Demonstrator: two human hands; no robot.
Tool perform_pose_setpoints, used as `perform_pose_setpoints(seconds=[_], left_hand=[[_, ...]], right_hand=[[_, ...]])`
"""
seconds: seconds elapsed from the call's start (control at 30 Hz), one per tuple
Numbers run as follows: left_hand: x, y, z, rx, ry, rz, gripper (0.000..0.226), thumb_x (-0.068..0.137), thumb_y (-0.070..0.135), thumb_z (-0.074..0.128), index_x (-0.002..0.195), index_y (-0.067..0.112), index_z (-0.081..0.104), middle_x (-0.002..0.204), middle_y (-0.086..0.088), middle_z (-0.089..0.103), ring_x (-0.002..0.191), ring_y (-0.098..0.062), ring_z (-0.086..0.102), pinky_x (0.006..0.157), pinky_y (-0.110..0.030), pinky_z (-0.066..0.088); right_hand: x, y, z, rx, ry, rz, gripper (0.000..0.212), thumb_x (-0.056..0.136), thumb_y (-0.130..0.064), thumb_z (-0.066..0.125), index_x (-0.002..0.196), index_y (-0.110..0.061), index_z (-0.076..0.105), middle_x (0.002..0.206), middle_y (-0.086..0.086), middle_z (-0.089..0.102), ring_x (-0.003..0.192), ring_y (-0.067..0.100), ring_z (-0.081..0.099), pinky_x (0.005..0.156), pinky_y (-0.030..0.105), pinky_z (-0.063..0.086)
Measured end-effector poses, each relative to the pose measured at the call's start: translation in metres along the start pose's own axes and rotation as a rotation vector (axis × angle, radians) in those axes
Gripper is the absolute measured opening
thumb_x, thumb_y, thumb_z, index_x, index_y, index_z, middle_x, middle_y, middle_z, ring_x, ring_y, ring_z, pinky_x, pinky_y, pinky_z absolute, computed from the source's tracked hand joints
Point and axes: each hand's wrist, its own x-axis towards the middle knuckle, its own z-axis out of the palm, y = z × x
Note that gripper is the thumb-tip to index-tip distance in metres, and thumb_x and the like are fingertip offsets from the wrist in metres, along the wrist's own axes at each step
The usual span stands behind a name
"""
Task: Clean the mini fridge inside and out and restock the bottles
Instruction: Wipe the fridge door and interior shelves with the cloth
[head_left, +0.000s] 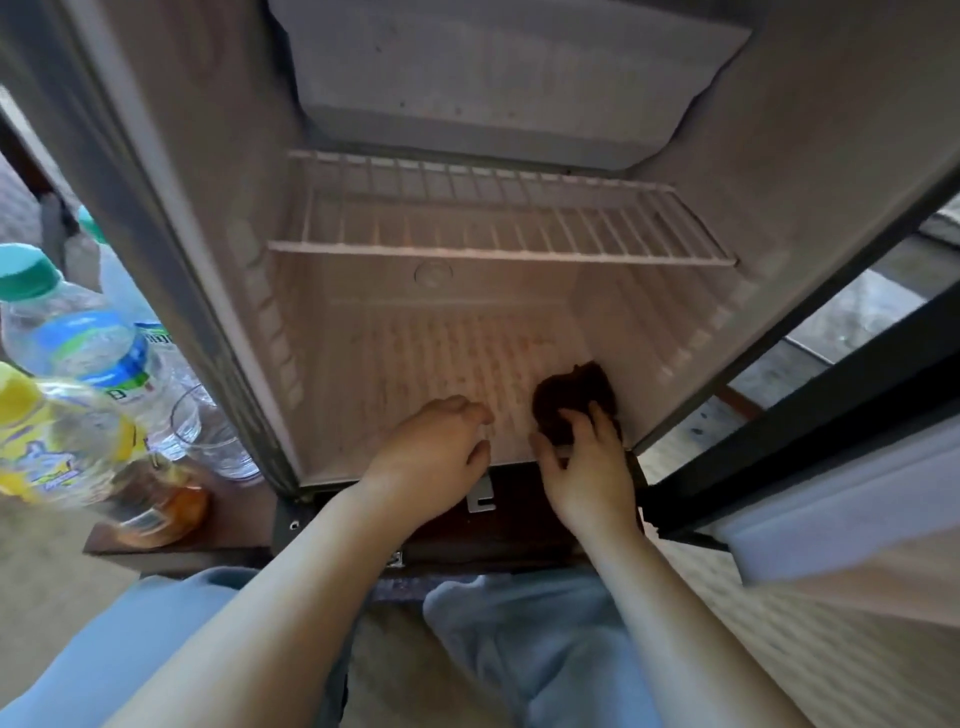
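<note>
With your right hand (587, 467) gripping the dark cloth (571, 395) in the front right floor corner of the mini fridge (208, 156) and your left hand (431, 447) resting empty beside it, press along the ribs (441, 353), leaving the bottles (88, 332) outside, left.

The near-left yellow-capped bottle (47, 441) was blurred and cut off by the edge, its label unreadable, a far bottle (117, 283) stood half hidden behind the fridge wall (150, 234), and the right grip (584, 457) covered part of the dark cloth (571, 395).
</note>
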Motion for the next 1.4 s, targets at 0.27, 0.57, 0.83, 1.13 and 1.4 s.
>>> perform_pose_setpoints(seconds=[0.27, 0.57, 0.83, 1.13, 1.4], left_hand=[[0.004, -0.017, -0.002, 0.040, -0.044, -0.025, 0.038, 0.099, 0.029, 0.042, 0.135, 0.019, 0.048, 0.130, -0.001, 0.053, 0.116, -0.018, 0.048, 0.097, -0.030, 0.043], [-0.002, -0.024, -0.015, 0.008, -0.097, -0.041, 0.036, 0.100, 0.033, 0.040, 0.135, 0.025, 0.048, 0.126, 0.000, 0.057, 0.108, -0.017, 0.055, 0.092, -0.029, 0.046], [-0.006, -0.016, -0.022, 0.001, -0.117, -0.045, 0.036, 0.100, 0.032, 0.041, 0.134, 0.024, 0.048, 0.120, -0.001, 0.059, 0.103, -0.017, 0.056, 0.089, -0.031, 0.049], [-0.015, -0.015, -0.023, 0.052, -0.082, -0.032, 0.035, 0.100, 0.032, 0.040, 0.131, 0.020, 0.050, 0.118, 0.000, 0.060, 0.102, -0.017, 0.057, 0.088, -0.031, 0.049], [-0.007, -0.028, -0.020, 0.099, -0.124, -0.046, 0.032, 0.099, 0.032, 0.040, 0.124, 0.017, 0.053, 0.116, -0.003, 0.059, 0.101, -0.020, 0.056, 0.089, -0.037, 0.050]], right_hand=[[0.055, -0.004, -0.006, 0.084, -0.047, -0.048, 0.029, 0.095, -0.012, 0.052, 0.123, -0.012, 0.054, 0.123, 0.008, 0.061, 0.111, 0.027, 0.057, 0.086, 0.029, 0.043], [0.178, -0.040, 0.006, -0.054, -0.218, -0.068, 0.055, 0.094, -0.053, 0.046, 0.141, -0.025, 0.042, 0.141, 0.006, 0.050, 0.125, 0.028, 0.048, 0.105, 0.034, 0.039], [0.093, -0.017, -0.014, -0.158, -0.213, -0.219, 0.041, 0.100, -0.020, 0.043, 0.141, -0.021, 0.046, 0.143, 0.006, 0.048, 0.126, 0.026, 0.048, 0.101, 0.029, 0.037], [0.024, 0.008, -0.029, -0.255, -0.210, -0.213, 0.046, 0.096, -0.011, 0.045, 0.141, -0.021, 0.046, 0.144, 0.004, 0.048, 0.125, 0.024, 0.050, 0.101, 0.029, 0.039], [0.124, -0.032, -0.010, -0.121, -0.275, -0.184, 0.046, 0.100, -0.043, 0.038, 0.140, -0.023, 0.048, 0.147, 0.006, 0.044, 0.132, 0.027, 0.041, 0.108, 0.029, 0.030]])
